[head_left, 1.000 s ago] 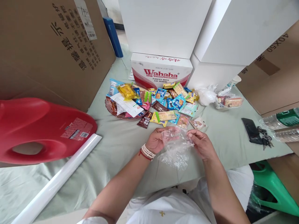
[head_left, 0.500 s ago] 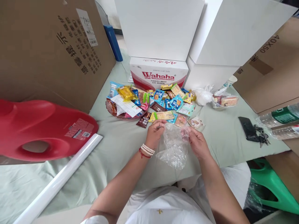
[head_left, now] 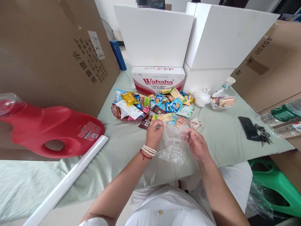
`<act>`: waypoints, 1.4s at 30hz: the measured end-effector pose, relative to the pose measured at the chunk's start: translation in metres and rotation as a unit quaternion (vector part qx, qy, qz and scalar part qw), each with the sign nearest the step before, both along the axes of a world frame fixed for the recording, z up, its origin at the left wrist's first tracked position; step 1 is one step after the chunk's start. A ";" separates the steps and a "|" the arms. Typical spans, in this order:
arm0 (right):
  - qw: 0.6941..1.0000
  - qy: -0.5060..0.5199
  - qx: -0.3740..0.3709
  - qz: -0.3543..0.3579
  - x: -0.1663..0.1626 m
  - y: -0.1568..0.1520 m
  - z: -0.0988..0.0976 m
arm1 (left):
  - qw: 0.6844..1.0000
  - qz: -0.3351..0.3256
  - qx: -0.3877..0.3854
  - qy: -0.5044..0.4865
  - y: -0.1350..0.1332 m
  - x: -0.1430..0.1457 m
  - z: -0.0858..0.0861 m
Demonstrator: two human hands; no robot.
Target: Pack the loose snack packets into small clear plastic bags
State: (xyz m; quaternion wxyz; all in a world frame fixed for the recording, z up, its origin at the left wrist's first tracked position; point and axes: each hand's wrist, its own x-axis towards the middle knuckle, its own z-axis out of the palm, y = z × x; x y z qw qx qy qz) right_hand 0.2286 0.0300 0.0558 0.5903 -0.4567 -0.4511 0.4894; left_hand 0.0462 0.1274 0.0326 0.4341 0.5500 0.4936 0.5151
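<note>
A clear plastic bag (head_left: 174,146) hangs crumpled between my two hands, above the front part of the green cloth. My left hand (head_left: 155,133), with a beaded bracelet and red string at the wrist, pinches the bag's upper left edge. At the upper right edge, my right hand (head_left: 197,143) pinches the film between thumb and fingers. Just beyond the hands lies a pile of wrapped snacks (head_left: 176,105) in blue, yellow and brown. To its left sits a glass bowl (head_left: 122,117) heaped with more packets and a white packet (head_left: 129,110).
Behind the snacks stand a Wahaha carton (head_left: 158,81) and large white boxes (head_left: 211,37). A red jug (head_left: 58,125) and a white tube (head_left: 70,177) lie left. On the right are a phone (head_left: 248,128), keys (head_left: 264,136), bottles (head_left: 282,115) and a green stool (head_left: 277,185).
The camera view has tilted up, showing more of the background and the jug's top. Both hands still hold the bag; the right hand's fingers have shifted slightly at its edge.
</note>
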 end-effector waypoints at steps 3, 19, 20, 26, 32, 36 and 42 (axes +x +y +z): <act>0.999 -0.038 0.008 -0.003 0.002 -0.004 -0.002 | 0.999 0.020 0.015 0.031 0.002 0.002 0.001; 0.882 -0.422 0.187 -0.098 -0.027 -0.018 0.019 | 0.978 -0.103 -0.093 -0.158 -0.079 0.026 0.043; 0.896 -0.398 0.170 -0.094 -0.028 -0.018 0.018 | 0.972 -0.101 -0.101 -0.186 -0.078 0.026 0.040; 0.971 -0.216 0.038 -0.094 -0.024 -0.017 0.011 | 0.947 -0.079 -0.124 -0.287 -0.074 0.011 0.035; 0.905 -0.392 0.131 -0.100 -0.033 -0.014 0.017 | 0.942 -0.131 -0.183 -0.248 -0.078 0.005 0.044; 0.879 -0.443 0.154 -0.086 -0.040 -0.014 0.017 | 0.949 -0.095 -0.176 -0.243 -0.080 0.007 0.040; 0.975 -0.206 0.015 -0.076 -0.039 -0.016 0.009 | 0.919 -0.081 -0.192 -0.336 -0.083 0.004 0.034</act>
